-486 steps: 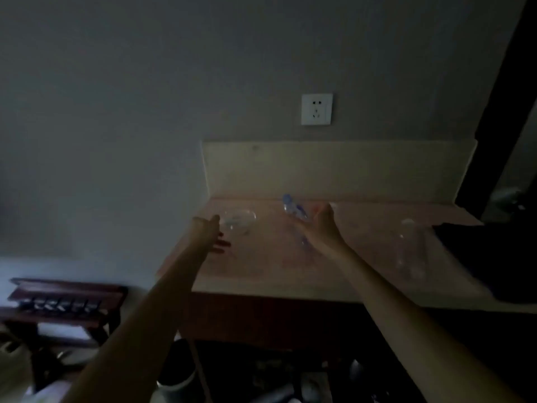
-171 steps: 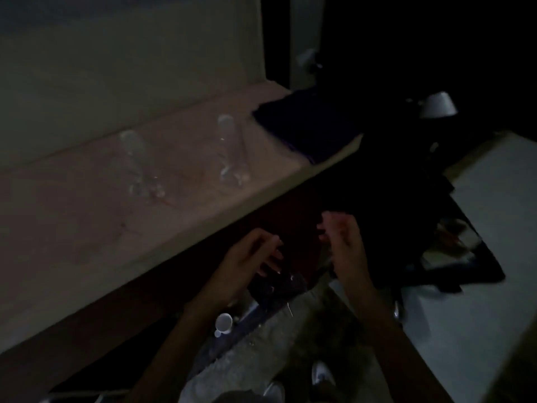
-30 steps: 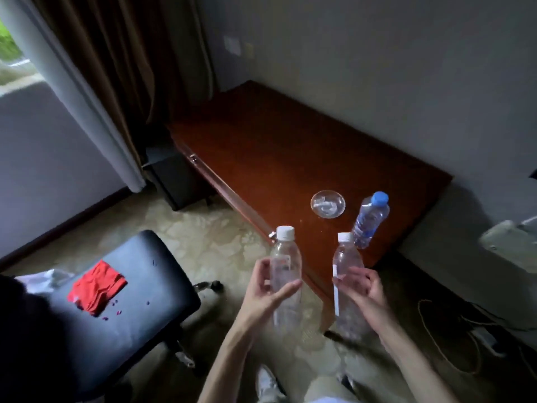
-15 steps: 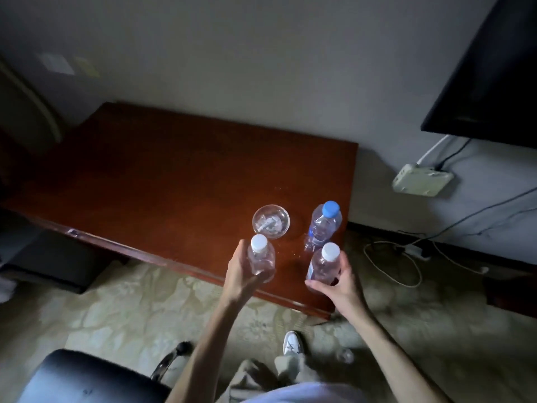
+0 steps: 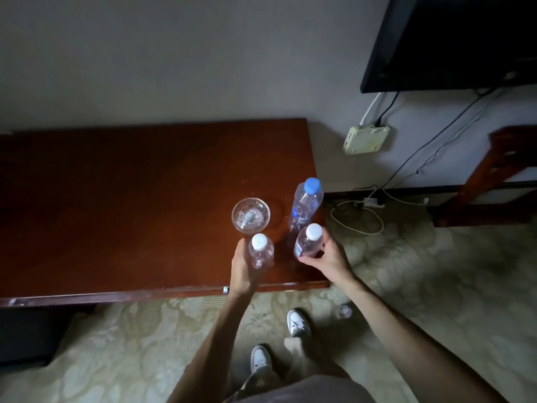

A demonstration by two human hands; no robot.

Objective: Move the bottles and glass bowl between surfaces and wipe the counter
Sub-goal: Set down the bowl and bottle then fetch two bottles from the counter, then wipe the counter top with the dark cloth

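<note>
- On the red-brown desk (image 5: 116,199), toward its right end, all the task's things stand close together; clock directions below are read from the glass bowl (image 5: 250,215).
- At 6 o'clock from the bowl, just beside it, the left hand (image 5: 243,267) wraps the body of the left white-capped bottle (image 5: 260,251), thumb on its left side, fingers hidden behind it.
- At 4 o'clock, the right hand (image 5: 328,258) grips the right white-capped bottle (image 5: 308,242) low on its body, fingers curled round it from the right.
- At 3 o'clock, the blue-capped bottle (image 5: 305,206) stands free, touched by neither hand, just behind the right-hand bottle.
- Handling, as a judgement: the thin clear plastic bottles look light and springy, so a mid-body grip suits them, firm enough not to slip yet not crushing. The bowl is rigid, smooth and breakable; take it by the rim with fingers spread or cup it beneath, and mind that it holds something small.
- Compared with half a second earlier, both white-capped bottles sit lower and nearer the desk surface, close to the front edge; whether their bases touch the wood I cannot tell.
- Sixteen seconds back, bowl and blue-capped bottle stood on a pale counter; now they are on this desk.
</note>
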